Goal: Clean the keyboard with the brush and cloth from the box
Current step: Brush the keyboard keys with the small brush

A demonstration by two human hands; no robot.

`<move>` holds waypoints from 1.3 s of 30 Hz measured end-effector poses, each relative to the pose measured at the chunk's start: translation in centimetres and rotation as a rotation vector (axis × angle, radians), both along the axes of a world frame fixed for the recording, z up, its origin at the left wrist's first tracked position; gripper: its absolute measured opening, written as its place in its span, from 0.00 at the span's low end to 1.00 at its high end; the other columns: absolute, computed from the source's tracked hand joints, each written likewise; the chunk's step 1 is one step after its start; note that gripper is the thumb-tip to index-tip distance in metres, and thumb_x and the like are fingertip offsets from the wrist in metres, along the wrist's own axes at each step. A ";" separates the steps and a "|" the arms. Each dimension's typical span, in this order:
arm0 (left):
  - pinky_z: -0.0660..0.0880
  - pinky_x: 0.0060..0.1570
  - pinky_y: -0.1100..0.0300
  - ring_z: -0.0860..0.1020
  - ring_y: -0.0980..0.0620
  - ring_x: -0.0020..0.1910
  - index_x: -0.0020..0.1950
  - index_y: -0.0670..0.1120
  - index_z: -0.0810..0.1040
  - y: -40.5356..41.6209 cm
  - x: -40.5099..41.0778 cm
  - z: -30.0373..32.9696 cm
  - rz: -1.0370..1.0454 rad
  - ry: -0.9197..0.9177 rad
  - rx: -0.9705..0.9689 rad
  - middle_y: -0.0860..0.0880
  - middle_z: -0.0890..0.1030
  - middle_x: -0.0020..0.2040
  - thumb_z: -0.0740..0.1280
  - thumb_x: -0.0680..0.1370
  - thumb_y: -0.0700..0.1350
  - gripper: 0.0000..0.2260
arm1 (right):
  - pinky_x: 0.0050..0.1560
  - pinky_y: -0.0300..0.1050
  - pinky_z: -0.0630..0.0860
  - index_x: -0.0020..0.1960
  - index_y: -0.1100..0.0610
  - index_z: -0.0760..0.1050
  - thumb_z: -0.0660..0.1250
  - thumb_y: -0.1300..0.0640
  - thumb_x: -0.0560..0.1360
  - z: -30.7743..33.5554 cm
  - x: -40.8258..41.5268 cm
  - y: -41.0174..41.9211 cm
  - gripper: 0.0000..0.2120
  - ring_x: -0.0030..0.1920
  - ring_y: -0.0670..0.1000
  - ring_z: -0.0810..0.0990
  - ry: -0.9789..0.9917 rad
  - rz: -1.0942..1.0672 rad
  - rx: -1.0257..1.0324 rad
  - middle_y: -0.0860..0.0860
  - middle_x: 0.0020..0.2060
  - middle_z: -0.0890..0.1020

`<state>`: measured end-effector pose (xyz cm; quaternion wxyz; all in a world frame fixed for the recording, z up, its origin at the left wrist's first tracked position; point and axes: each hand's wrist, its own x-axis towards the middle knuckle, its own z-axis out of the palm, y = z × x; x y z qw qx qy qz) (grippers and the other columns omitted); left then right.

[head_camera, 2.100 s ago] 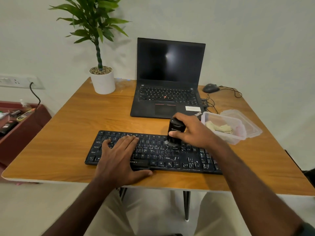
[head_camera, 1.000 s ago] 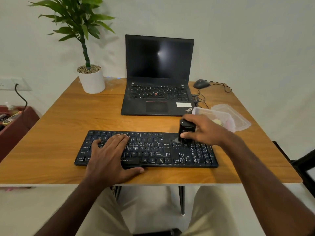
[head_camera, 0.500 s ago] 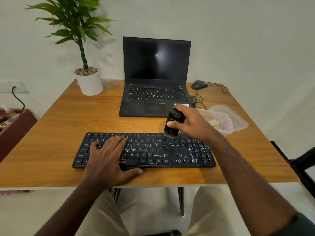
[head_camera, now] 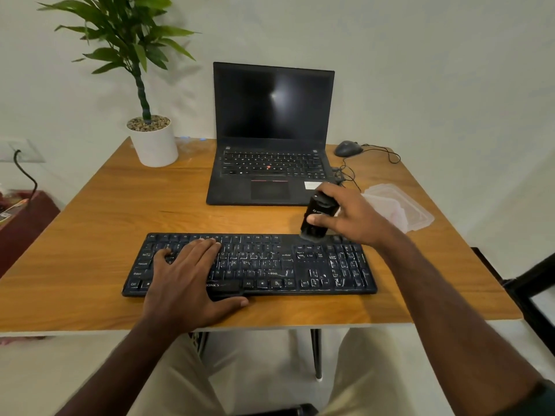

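Observation:
A black keyboard [head_camera: 270, 265] lies near the front edge of the wooden table [head_camera: 105, 223]. My left hand [head_camera: 186, 274] rests flat on its left half, fingers spread, thumb at the front edge. My right hand [head_camera: 351, 220] grips a black brush [head_camera: 318, 216], held upright with its bristles touching the keyboard's top edge on the right side. Behind my right hand stands the clear plastic box [head_camera: 399, 205] with its lid beside it; the cloth inside is mostly hidden.
An open black laptop [head_camera: 270, 139] sits behind the keyboard. A white potted plant [head_camera: 153, 139] stands at the back left, and a wired mouse [head_camera: 348, 148] with its cable at the back right. A dark chair part [head_camera: 528, 283] is off the table's right side.
My right hand has carried the brush from the keys on the right half up to the keyboard's top edge. My left hand has stayed flat on the left half.

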<state>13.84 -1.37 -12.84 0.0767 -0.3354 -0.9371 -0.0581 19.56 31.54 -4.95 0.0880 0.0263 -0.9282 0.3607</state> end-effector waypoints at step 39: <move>0.63 0.65 0.36 0.73 0.46 0.69 0.72 0.43 0.72 0.0 0.1 0.0 -0.007 0.003 0.009 0.45 0.75 0.70 0.55 0.64 0.83 0.52 | 0.42 0.42 0.67 0.44 0.40 0.71 0.78 0.58 0.71 0.9 5.5 6.6 0.19 0.42 0.41 0.76 -0.098 -0.121 0.241 0.41 0.40 0.77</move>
